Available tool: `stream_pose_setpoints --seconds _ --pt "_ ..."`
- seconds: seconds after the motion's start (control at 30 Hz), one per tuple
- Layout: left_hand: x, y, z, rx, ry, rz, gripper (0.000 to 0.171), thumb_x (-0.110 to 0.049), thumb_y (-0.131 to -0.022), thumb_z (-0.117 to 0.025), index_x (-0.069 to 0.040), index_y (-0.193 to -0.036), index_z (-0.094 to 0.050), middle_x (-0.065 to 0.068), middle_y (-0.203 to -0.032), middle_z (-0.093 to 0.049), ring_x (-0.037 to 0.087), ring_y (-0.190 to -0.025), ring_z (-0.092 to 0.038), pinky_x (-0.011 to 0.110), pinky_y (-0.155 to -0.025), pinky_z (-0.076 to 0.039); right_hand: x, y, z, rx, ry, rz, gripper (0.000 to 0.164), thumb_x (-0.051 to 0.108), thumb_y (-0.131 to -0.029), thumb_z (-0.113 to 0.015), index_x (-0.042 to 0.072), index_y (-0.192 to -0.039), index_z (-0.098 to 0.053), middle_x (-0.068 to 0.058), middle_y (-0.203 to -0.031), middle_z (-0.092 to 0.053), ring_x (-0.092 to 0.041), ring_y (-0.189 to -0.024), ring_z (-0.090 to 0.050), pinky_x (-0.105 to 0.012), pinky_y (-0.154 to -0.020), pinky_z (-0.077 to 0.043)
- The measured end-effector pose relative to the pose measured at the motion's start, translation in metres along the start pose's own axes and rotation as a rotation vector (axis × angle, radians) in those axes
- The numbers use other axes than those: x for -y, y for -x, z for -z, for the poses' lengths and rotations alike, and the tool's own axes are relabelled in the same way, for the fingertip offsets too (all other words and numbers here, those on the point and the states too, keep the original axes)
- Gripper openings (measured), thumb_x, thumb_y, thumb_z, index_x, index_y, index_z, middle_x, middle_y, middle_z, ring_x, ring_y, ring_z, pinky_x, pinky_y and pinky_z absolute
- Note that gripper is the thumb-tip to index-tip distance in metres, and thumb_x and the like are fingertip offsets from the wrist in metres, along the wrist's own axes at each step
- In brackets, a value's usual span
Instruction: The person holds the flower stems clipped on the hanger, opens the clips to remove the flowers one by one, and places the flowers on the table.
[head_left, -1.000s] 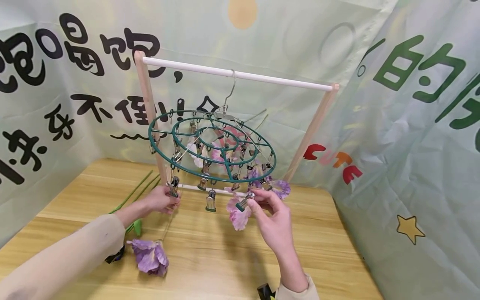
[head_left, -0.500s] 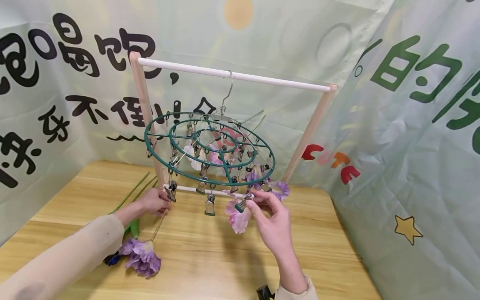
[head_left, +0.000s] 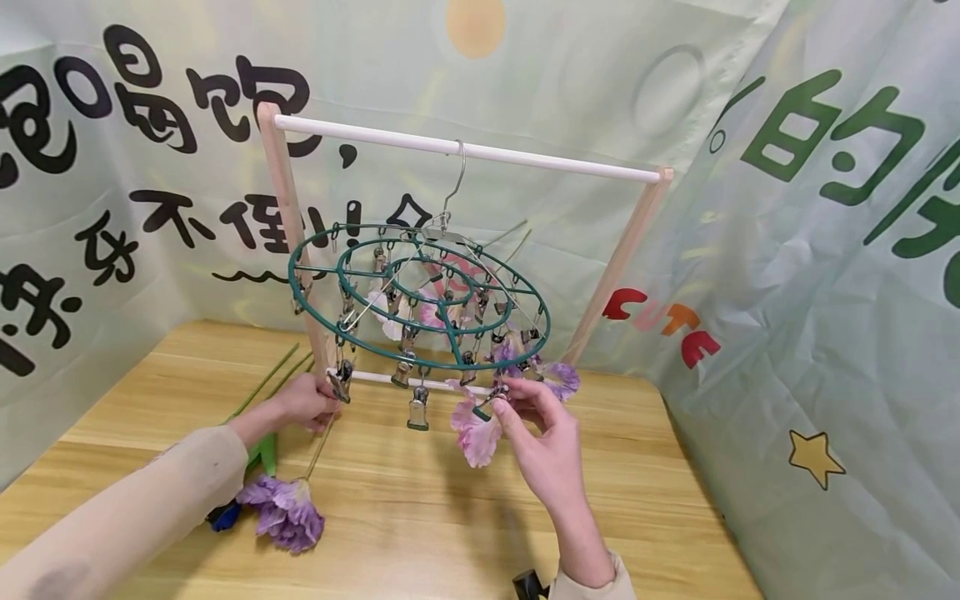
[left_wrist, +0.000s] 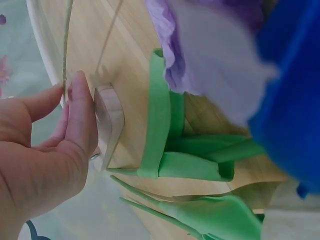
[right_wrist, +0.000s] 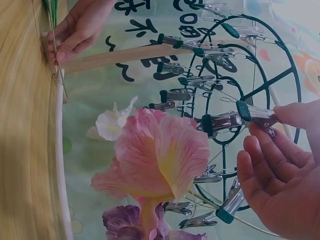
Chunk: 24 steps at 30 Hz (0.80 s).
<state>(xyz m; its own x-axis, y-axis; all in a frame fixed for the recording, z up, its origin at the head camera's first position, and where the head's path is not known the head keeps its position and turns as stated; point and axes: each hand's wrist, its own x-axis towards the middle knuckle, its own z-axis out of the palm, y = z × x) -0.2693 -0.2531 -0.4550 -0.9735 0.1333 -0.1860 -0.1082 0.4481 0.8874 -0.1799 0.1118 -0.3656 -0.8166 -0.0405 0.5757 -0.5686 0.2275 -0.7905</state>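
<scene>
My left hand [head_left: 313, 402] pinches the thin stem [left_wrist: 66, 45] of a purple artificial flower [head_left: 287, 512] between thumb and fingers, low by the rack's left foot. The bloom hangs down toward me, near the tabletop. My right hand [head_left: 546, 429] pinches a metal clip [head_left: 489, 404] with a green tip at the front right of a round green clip hanger [head_left: 459, 337]. In the right wrist view, thumb and fingertips lie at the inner end of that clip [right_wrist: 255, 114], its green tip pointing away from the hand. Behind it, pink [head_left: 477, 429] and purple flowers [head_left: 561, 379] hang from the hanger.
The hanger hooks onto the white top bar [head_left: 375, 139] of a wooden rack [head_left: 622, 267]. Green stems [head_left: 262, 379] and a blue flower [head_left: 225, 518] lie on the left of the wooden table [head_left: 405, 533]. A black object [head_left: 528, 585] sits at the front edge. Printed cloth [head_left: 810, 333] stands behind.
My left hand has shifted slightly left with the purple flower, whose bloom swung left. The clip in my right fingers has changed its angle; the right hand stays nearly in place.
</scene>
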Motion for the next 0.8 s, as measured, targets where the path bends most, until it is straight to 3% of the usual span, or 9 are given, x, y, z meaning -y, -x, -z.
stream_pose_setpoints --seconds 0.17,0.33,0.57,0.7,0.8 --pt "-0.005 0.003 0.003 -0.02 -0.021 -0.008 0.02 -0.001 -0.098 -0.065 0.015 -0.108 -0.059 0.023 -0.092 -0.069 0.022 -0.075 -0.068 0.037 -0.068 -0.063 0.0 0.0 0.0 -0.008 -0.012 0.017 0.027 0.0 -0.092 -0.076 0.002 -0.119 -0.071 -0.012 -0.102 -0.073 -0.013 -0.092 -0.066 -0.023 -0.084 -0.056" --pt "-0.012 0.005 0.007 -0.026 -0.04 -0.036 0.022 -0.002 -0.097 -0.06 0.015 -0.11 -0.058 0.019 -0.091 -0.063 0.023 -0.076 -0.061 0.036 -0.066 -0.058 0.0 0.0 0.0 -0.008 -0.032 0.037 0.026 -0.003 -0.092 -0.075 0.001 -0.118 -0.071 -0.014 -0.106 -0.073 -0.013 -0.092 -0.067 -0.023 -0.085 -0.057" --pt "-0.041 0.016 0.007 -0.027 -0.064 -0.154 0.018 0.007 -0.085 -0.053 0.012 -0.102 -0.053 0.018 -0.089 -0.059 0.025 -0.076 -0.063 0.039 -0.07 -0.06 0.0 -0.001 0.001 -0.014 -0.046 0.051 0.022 -0.002 -0.093 -0.074 0.001 -0.115 -0.073 -0.013 -0.109 -0.074 -0.013 -0.091 -0.066 -0.022 -0.085 -0.057" --pt "-0.062 0.026 0.0 -0.042 -0.098 -0.208 0.02 -0.004 -0.096 -0.06 0.011 -0.109 -0.057 0.018 -0.095 -0.063 0.025 -0.079 -0.065 0.037 -0.071 -0.059 0.001 -0.002 0.001 -0.018 -0.048 0.057 0.022 -0.003 -0.093 -0.074 0.0 -0.115 -0.073 -0.015 -0.109 -0.073 -0.012 -0.091 -0.066 -0.022 -0.085 -0.057" --pt "-0.076 0.033 -0.008 -0.046 -0.094 -0.265 0.033 -0.015 -0.102 -0.063 0.012 -0.12 -0.061 0.022 -0.108 -0.068 0.025 -0.088 -0.069 0.035 -0.074 -0.059 0.0 -0.003 0.001 -0.025 -0.052 0.055 0.025 -0.003 -0.094 -0.072 -0.001 -0.119 -0.071 -0.016 -0.11 -0.073 -0.012 -0.093 -0.066 -0.021 -0.086 -0.057"
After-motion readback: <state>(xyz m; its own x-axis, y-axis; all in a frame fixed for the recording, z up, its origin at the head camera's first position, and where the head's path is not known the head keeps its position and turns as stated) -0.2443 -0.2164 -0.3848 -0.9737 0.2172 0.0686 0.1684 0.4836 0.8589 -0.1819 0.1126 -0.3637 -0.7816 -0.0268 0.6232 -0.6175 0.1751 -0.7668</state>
